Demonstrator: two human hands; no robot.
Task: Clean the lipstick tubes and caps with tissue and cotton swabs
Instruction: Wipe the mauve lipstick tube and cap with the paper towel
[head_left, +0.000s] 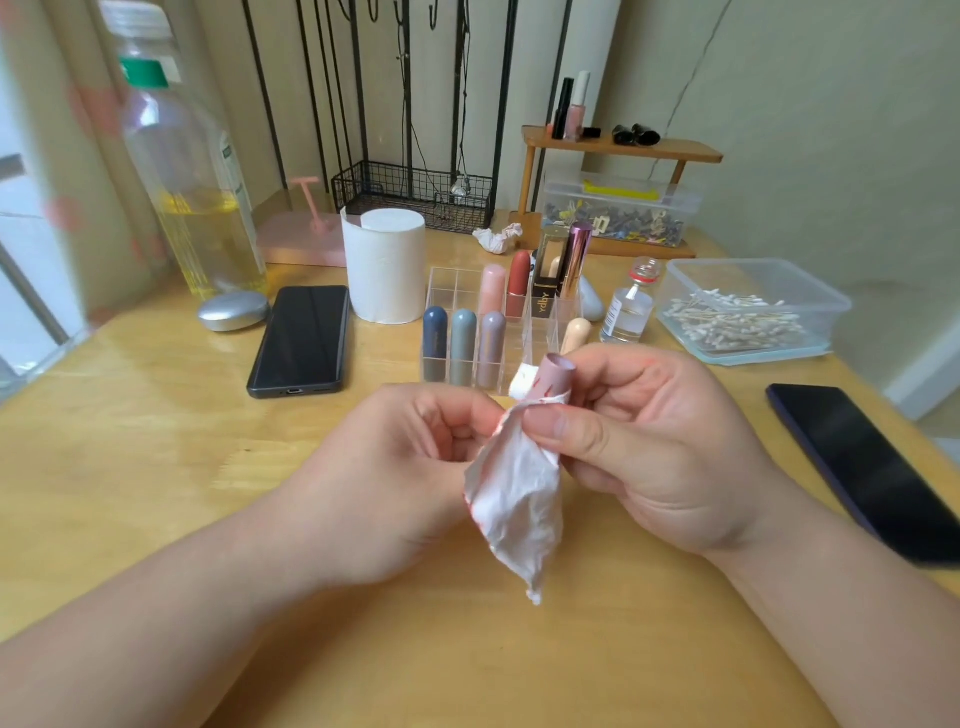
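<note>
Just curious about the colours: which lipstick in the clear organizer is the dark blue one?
The dark blue lipstick stands at the left end of the front row; beside it stand the grey-green tube and the mauve tube.

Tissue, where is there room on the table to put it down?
Bare table for the tissue lies left of the left hand, in front of the left phone. A smaller bare patch sits between the right hand, holding the tube, and the right phone, in front of the swab box. The back is crowded: roll, organizer, small bottle.
</note>
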